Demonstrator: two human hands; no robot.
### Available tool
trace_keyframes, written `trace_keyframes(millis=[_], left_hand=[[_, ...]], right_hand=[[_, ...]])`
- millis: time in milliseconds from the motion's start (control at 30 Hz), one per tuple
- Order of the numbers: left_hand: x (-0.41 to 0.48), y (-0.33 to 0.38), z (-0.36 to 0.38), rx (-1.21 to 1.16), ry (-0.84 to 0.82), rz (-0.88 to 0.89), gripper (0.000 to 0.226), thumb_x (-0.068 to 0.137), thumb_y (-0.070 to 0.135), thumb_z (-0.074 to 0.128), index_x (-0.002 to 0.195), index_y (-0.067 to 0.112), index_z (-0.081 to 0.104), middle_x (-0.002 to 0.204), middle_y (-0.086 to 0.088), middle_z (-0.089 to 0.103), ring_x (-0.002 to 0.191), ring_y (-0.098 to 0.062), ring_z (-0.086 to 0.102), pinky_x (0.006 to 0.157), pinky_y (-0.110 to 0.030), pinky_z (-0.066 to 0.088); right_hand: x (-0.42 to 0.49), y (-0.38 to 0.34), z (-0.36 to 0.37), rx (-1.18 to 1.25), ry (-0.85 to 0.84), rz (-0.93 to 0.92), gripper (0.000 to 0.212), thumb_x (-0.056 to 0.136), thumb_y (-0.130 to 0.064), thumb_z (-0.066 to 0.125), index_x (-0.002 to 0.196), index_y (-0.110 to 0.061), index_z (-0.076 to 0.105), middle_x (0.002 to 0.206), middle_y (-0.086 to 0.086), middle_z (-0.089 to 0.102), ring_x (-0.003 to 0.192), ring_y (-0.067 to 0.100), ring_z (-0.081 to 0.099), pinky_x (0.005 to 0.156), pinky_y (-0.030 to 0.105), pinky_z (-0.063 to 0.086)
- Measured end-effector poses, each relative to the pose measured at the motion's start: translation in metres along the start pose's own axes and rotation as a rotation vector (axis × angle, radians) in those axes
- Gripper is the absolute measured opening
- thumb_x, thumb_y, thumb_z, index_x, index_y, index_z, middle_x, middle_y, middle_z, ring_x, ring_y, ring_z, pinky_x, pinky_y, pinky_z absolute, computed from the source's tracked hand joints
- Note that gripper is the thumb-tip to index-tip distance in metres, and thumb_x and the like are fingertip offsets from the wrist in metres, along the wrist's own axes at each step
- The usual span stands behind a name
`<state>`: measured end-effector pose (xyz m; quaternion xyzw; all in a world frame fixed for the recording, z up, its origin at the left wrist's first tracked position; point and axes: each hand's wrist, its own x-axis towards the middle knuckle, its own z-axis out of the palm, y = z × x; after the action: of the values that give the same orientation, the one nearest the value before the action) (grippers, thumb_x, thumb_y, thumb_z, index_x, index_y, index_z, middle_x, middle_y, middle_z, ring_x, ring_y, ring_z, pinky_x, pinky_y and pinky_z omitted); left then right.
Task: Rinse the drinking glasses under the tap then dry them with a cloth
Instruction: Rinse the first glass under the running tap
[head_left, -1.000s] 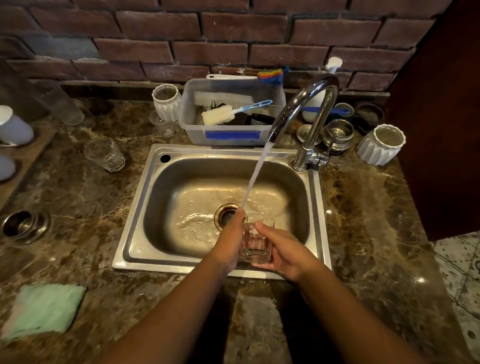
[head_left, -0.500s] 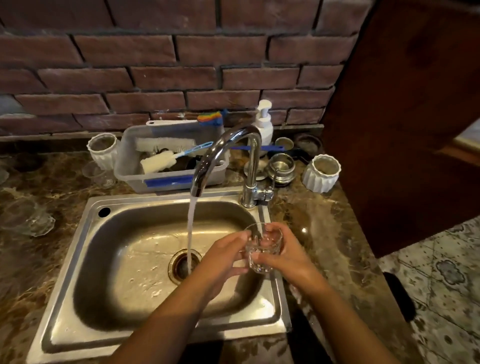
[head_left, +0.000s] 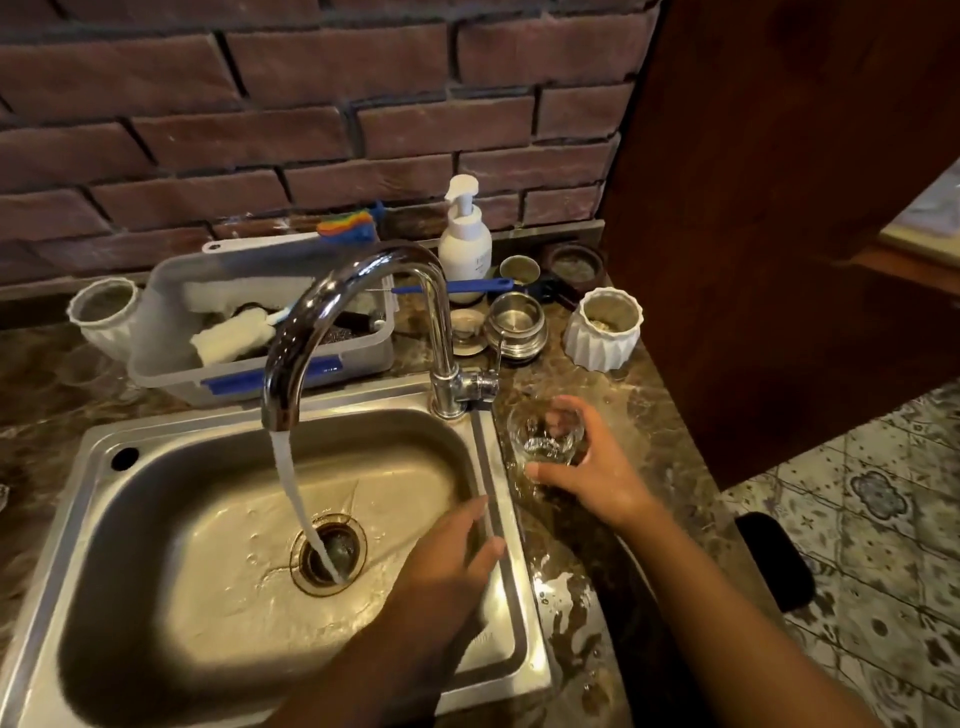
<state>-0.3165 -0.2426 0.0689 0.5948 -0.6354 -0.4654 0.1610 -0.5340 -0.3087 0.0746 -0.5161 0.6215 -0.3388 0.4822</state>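
Observation:
A small clear drinking glass (head_left: 545, 434) stands upright on the wet marble counter just right of the steel sink (head_left: 78, 519). My right hand (head_left: 597, 462) wraps around it from the right and front. My left hand (head_left: 457, 551) hovers over the sink's right rim, fingers apart and holding nothing. The chrome tap (head_left: 332, 312) arches over the basin and water streams from it into the drain (head_left: 328, 553). No cloth is in view.
A grey plastic tub (head_left: 171, 358) of brushes sits behind the sink. A soap dispenser (head_left: 464, 234), steel cups (head_left: 517, 322) and a white ribbed pot (head_left: 602, 330) crowd the back right corner; another white pot (head_left: 104, 312) is back left. A dark wooden panel (head_left: 779, 208) bounds the counter's right.
The glass has moved out of the sink to the counter on the right, carried by my right hand. My left hand has let go of it. Water keeps running.

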Motion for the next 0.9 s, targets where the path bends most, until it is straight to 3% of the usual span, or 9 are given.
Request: trace_keyframes(millis=[67, 167, 267, 400, 467, 633, 767, 900], left_hand=[[-0.017, -0.021, 0.006, 0.240, -0.031, 0.069, 0.066, 0.097, 0.050, 0.051, 0.156, 0.026, 0.033, 0.154, 0.008, 0.045, 0.140, -0.010, 0.042, 0.107, -0.015, 0.024], [-0.041, -0.043, 0.015, 0.411, -0.090, 0.106, 0.088, 0.089, 0.072, 0.037, 0.161, 0.024, 0.015, 0.160, 0.003, 0.036, 0.139, -0.015, 0.042, 0.111, -0.027, 0.033], [-0.062, -0.059, 0.029, 0.613, -0.136, 0.129, 0.096, 0.090, 0.081, 0.021, 0.162, 0.023, -0.006, 0.168, -0.001, 0.018, 0.147, -0.020, 0.033, 0.117, -0.039, 0.032], [-0.076, -0.073, 0.040, 0.749, -0.141, 0.151, 0.101, 0.089, 0.085, 0.017, 0.162, 0.017, 0.003, 0.163, -0.011, 0.032, 0.139, -0.031, 0.046, 0.108, -0.050, 0.041], [-0.077, -0.080, 0.042, 0.810, -0.201, 0.140, 0.104, 0.086, 0.088, 0.012, 0.162, 0.019, -0.005, 0.165, -0.010, 0.026, 0.141, -0.033, 0.041, 0.109, -0.049, 0.039], [-0.072, -0.089, 0.045, 0.852, -0.225, 0.141, 0.106, 0.084, 0.091, 0.005, 0.161, 0.018, -0.004, 0.154, -0.009, 0.041, 0.133, -0.033, 0.047, 0.104, -0.049, 0.041], [-0.073, -0.091, 0.048, 0.861, -0.188, 0.156, 0.105, 0.086, 0.089, 0.005, 0.161, 0.016, 0.001, 0.146, -0.011, 0.049, 0.124, -0.033, 0.053, 0.098, -0.048, 0.045], [-0.073, -0.091, 0.048, 0.863, -0.186, 0.154, 0.104, 0.085, 0.088, 0.000, 0.161, 0.017, -0.002, 0.145, -0.011, 0.050, 0.124, -0.033, 0.052, 0.099, -0.049, 0.043]], right_hand=[[0.007, 0.002, -0.002, -0.002, 0.034, -0.022, 0.084, 0.060, -0.036, 0.091, 0.129, -0.046, 0.044, 0.116, -0.032, 0.054, 0.111, -0.007, 0.053, 0.088, 0.016, 0.041], [0.014, 0.004, -0.002, -0.004, 0.076, -0.041, 0.085, 0.063, -0.035, 0.090, 0.132, -0.046, 0.042, 0.117, -0.031, 0.052, 0.109, -0.009, 0.051, 0.082, 0.011, 0.038], [0.018, 0.008, 0.001, 0.000, 0.114, -0.055, 0.087, 0.067, -0.031, 0.090, 0.138, -0.038, 0.041, 0.115, -0.036, 0.050, 0.104, -0.019, 0.052, 0.083, 0.008, 0.038], [0.021, 0.014, 0.005, -0.017, 0.152, -0.082, 0.087, 0.068, -0.028, 0.091, 0.139, -0.035, 0.042, 0.117, -0.036, 0.051, 0.102, -0.032, 0.047, 0.076, -0.005, 0.040], [0.022, 0.017, 0.005, -0.024, 0.167, -0.085, 0.090, 0.067, -0.030, 0.091, 0.141, -0.034, 0.040, 0.121, -0.034, 0.051, 0.104, -0.032, 0.045, 0.076, -0.010, 0.036], [0.024, 0.024, 0.001, -0.027, 0.189, -0.067, 0.090, 0.066, -0.031, 0.091, 0.140, -0.036, 0.041, 0.130, -0.019, 0.055, 0.111, -0.024, 0.048, 0.085, 0.005, 0.036], [0.025, 0.028, 0.000, -0.033, 0.183, -0.050, 0.089, 0.066, -0.030, 0.091, 0.139, -0.037, 0.041, 0.125, -0.022, 0.056, 0.109, -0.021, 0.050, 0.086, 0.008, 0.037], [0.022, 0.034, 0.002, -0.035, 0.191, -0.035, 0.093, 0.069, -0.028, 0.090, 0.145, -0.030, 0.037, 0.136, -0.010, 0.055, 0.123, 0.004, 0.053, 0.100, 0.019, 0.038]])
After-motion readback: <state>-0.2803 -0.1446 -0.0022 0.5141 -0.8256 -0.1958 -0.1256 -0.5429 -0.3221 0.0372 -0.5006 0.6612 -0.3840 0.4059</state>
